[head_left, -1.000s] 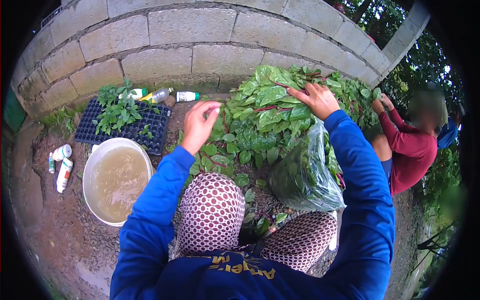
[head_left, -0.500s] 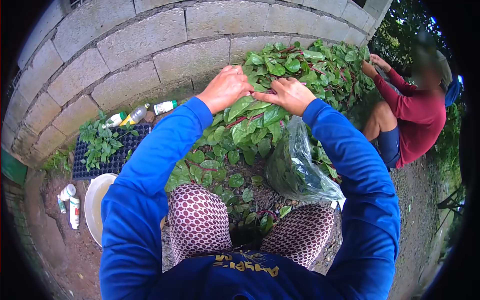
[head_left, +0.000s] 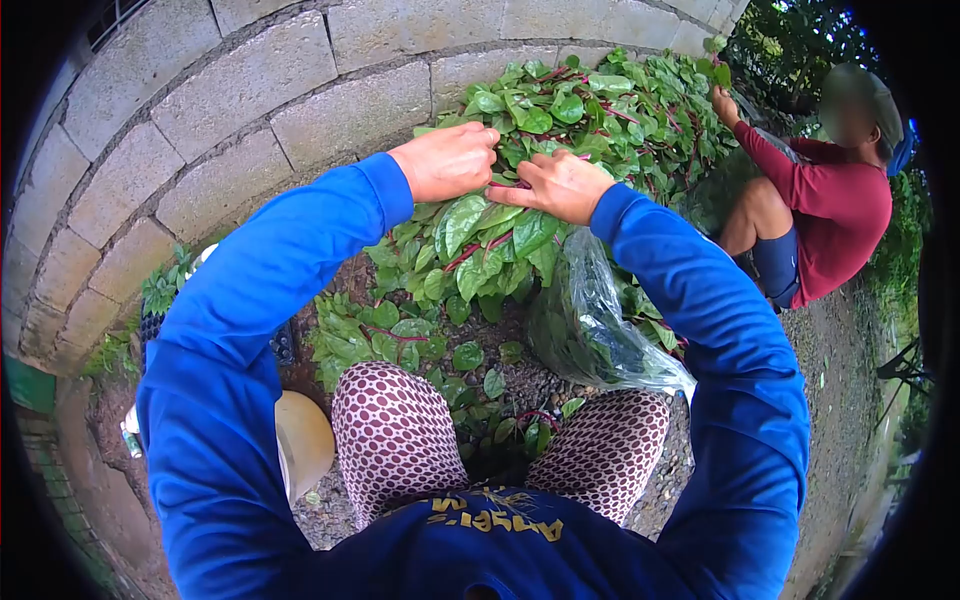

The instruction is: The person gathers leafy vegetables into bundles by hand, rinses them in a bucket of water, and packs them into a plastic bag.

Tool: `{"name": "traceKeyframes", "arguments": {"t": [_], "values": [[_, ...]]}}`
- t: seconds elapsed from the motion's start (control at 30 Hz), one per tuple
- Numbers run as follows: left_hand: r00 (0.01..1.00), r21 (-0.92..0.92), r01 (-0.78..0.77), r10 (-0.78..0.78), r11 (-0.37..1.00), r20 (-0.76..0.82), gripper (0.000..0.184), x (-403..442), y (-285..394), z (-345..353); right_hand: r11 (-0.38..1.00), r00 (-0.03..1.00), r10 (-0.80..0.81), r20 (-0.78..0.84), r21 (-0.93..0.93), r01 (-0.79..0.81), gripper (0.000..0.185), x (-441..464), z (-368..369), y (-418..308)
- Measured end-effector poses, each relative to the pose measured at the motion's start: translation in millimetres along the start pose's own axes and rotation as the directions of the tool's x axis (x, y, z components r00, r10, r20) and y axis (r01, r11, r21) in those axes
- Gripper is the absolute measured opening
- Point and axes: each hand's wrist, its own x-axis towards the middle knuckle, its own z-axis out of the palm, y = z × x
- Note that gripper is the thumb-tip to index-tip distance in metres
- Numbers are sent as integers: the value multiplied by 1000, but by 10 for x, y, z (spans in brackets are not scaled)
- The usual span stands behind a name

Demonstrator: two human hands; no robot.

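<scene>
My right hand [head_left: 560,187] is closed round a bunch of leafy green stems [head_left: 480,240], red-stemmed like Malabar spinach, whose leaves hang below the fingers. To its left, my left hand [head_left: 445,162] is curled with fingers pinched, a small gap from the right one. Whatever sits in that pinch is hidden. Behind both hands rises a large heap of the same red-stemmed greens [head_left: 600,110]. Below my right forearm stands a clear plastic bag [head_left: 590,320] with greens in it.
Loose leaves [head_left: 400,340] lie on the gravel before my knees. A pale basin [head_left: 305,445] and a seedling tray [head_left: 283,345] are partly behind my left arm. A concrete block wall [head_left: 350,110] runs behind the heap. At right sits a co-worker in a red shirt [head_left: 830,215], one hand raised beside the heap.
My hands have come apart, the left one shifting left from the right. My left arm now covers more of the tray and bottles. The co-worker's hand has lifted a leafy piece higher.
</scene>
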Motion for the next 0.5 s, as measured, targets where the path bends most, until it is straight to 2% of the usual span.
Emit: {"name": "traceKeyframes", "arguments": {"t": [0.03,0.23,0.27,0.4,0.5], "values": [[998,37,-32,30,999,58,23,12,11,-10,1000,1000,1,6,4,-1,58,3,10,-10],[976,-73,29,-45,997,-215,18,-53,12,200,999,998,43,-53,28,-41,55,18,21,-37],[972,57,64,-49,996,-229,16,-53,15,253,999,997,51,-52,15,-51,53,17,21,-29],[943,128,136,-88,982,-321,13,-57,55,261,996,996,76,-52,-43,-79,48,52,63,17],[978,136,203,-192,970,-85,12,-15,85,107,994,993,95,-74,-42,-98,47,75,77,52]]}}
